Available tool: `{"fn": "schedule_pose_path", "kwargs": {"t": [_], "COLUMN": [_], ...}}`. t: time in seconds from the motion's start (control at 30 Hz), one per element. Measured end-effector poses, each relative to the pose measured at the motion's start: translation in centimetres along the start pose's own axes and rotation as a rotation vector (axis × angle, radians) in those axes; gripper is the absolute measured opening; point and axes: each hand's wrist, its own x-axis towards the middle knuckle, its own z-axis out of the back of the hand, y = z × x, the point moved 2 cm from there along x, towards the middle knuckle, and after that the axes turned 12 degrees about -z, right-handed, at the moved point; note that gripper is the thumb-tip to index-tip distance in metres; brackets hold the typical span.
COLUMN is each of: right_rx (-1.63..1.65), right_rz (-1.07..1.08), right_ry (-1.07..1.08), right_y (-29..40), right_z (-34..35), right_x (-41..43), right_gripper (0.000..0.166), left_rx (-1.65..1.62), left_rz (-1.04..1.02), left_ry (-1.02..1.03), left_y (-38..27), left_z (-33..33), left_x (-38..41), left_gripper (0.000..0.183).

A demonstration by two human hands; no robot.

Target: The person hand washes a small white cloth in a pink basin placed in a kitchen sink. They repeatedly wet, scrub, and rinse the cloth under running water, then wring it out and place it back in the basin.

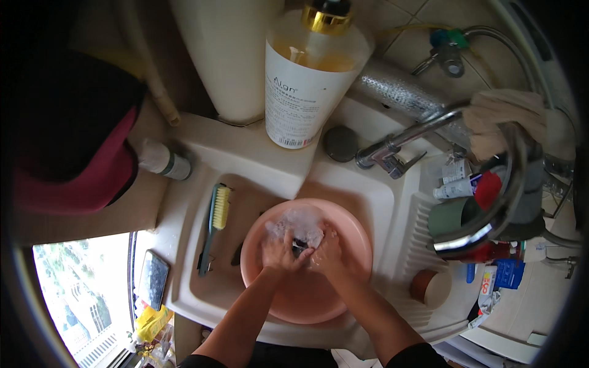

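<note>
A pink plastic basin of sudsy water stands in the white sink. Both my hands are in it, close together at the middle. My left hand lies on the left of a soapy, whitish wet item, its fingers apart and partly under foam. A small dark patch shows between the hands. On the right, my right hand has its fingers curled around the item. What it is cannot be told for sure; it looks like cloth, mostly hidden by foam and fingers. White foam gathers beyond my fingertips.
A yellow-bristled scrub brush lies in the sink left of the basin. Behind stands a large pump bottle of amber liquid. A chrome faucet arches right, over a green cup. A phone rests on the left rim.
</note>
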Motion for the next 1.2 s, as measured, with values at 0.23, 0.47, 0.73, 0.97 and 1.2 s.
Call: {"fn": "schedule_pose_path", "kwargs": {"t": [0.23, 0.47, 0.73, 0.97, 1.2], "right_rx": [-0.171, -0.356, -0.303, -0.236, 0.008], "right_rz": [-0.043, 0.04, -0.105, 0.003, -0.02], "right_ry": [0.328, 0.35, 0.077, -0.14, -0.129], "right_y": [-1.0, 1.2, 2.0, 1.3, 1.7], "right_z": [-0.8, 1.8, 5.2, 2.7, 5.9], "right_x": [3.2, 3.6, 1.6, 2.2, -0.7], "right_gripper": [0.043, 0.037, 0.022, 0.015, 0.031], "left_rx": [-0.426, -0.479, -0.069, 0.024, -0.347], "left_rz": [0.106, 0.143, 0.11, 0.109, -0.092], "left_ry": [0.114, -0.16, -0.005, -0.1, -0.207], "left_y": [1.6, 1.8, 0.8, 0.3, 1.0], "left_z": [-3.8, -5.7, -2.3, -1.7, 0.6], "left_x": [3.4, 4.2, 4.0, 3.6, 1.9], "left_gripper": [0.062, 0.04, 0.044, 0.042, 0.075]}}
